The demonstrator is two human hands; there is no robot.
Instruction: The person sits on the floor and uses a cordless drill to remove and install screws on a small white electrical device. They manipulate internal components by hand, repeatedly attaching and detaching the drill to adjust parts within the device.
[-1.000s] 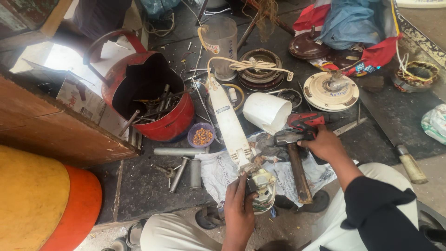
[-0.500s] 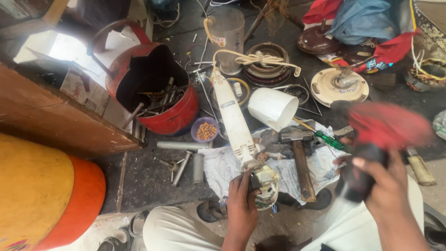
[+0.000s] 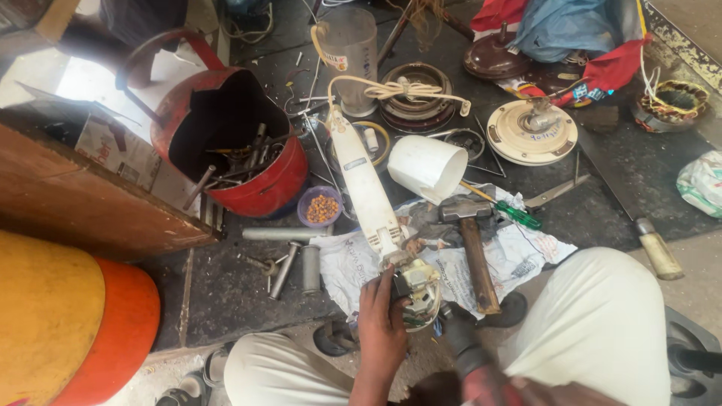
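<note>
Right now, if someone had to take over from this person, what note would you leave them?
Left hand: shut on the near end of the white casing, which lies pointing away over the paper.
Right hand: blurred at the bottom edge beside a dark tool tip; its grip cannot be told.
Nearby: the hammer and green screwdriver lie loose on the paper, with the white cup behind them.
Done: the casing's near end is open, with the wires exposed.
Left: the open end is not yet closed.
</note>
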